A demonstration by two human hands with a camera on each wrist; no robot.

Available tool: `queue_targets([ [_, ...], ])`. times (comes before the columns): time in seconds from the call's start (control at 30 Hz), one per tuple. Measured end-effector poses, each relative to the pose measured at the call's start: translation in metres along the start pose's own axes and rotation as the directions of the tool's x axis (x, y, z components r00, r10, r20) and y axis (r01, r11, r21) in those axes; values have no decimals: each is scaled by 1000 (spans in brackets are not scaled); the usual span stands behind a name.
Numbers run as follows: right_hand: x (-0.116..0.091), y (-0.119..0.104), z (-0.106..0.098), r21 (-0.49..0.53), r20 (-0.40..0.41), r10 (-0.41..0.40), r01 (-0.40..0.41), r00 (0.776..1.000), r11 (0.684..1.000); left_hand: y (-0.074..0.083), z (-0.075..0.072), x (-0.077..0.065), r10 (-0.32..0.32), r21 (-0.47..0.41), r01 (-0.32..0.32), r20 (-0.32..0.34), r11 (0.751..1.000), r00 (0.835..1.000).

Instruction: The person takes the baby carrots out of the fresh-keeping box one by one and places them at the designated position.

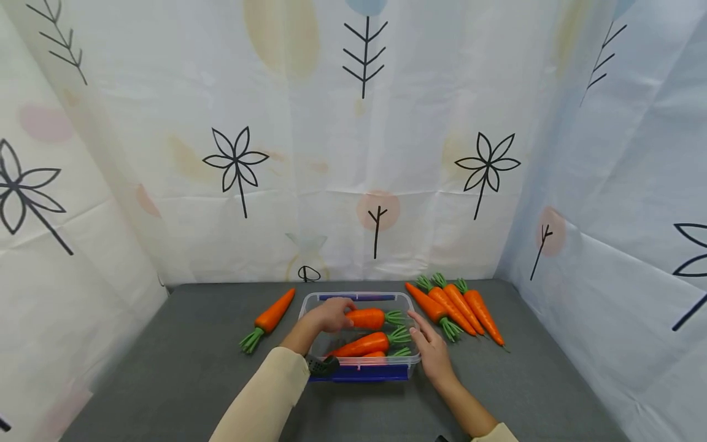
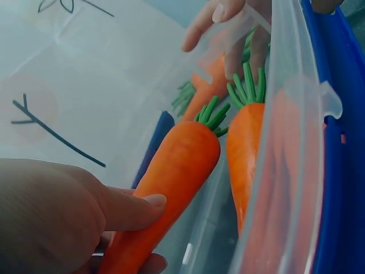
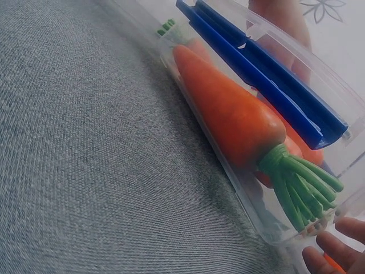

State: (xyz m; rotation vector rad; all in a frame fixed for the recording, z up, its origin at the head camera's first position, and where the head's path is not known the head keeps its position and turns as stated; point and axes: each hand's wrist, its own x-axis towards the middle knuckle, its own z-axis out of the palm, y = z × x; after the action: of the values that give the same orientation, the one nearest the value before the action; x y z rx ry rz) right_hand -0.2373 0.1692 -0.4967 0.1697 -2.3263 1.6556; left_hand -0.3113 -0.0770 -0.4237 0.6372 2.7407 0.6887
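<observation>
A clear plastic box (image 1: 417,356) with blue latches (image 1: 359,373) stands on the table and has several toy carrots inside. My left hand (image 1: 330,315) reaches over its left side and grips an orange carrot (image 1: 367,318) with green leaves; in the left wrist view thumb and fingers pinch this carrot (image 2: 179,157) around its narrower half. Nearer the front wall lies another carrot (image 1: 361,345), with one more partly hidden below it. At the box's right end is my right hand (image 1: 432,351), fingers loosely extended along the rim; whether they all touch it is unclear.
To the left of the box a single carrot (image 1: 270,318) lies on the grey tabletop (image 1: 182,368). Several more carrots (image 1: 450,307) lie in a group at the back right. A patterned white curtain (image 1: 331,233) hangs behind and at both sides.
</observation>
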Motion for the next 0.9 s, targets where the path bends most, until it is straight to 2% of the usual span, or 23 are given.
queue_targets([
  [0.33, 1, 2, -2, -9, -12, 12, -12, 1000, 1000, 8, -18, -27, 72, 38, -68, -96, 997, 993],
  [0.57, -1, 2, -2, -15, -21, 9, -9, 1000, 1000, 4, -27, -45, 81, 23, -79, -152, 997, 985],
  [0.73, -2, 2, -1, -3, -22, -1, 1, 1000, 1000, -1, -31, -56, 125, 1, -128, -228, 992, 966],
  [0.9, -1, 2, 0, -11, -21, -7, 6, 1000, 1000, -10, -30, -65, 116, -40, -133, -287, 990, 951],
])
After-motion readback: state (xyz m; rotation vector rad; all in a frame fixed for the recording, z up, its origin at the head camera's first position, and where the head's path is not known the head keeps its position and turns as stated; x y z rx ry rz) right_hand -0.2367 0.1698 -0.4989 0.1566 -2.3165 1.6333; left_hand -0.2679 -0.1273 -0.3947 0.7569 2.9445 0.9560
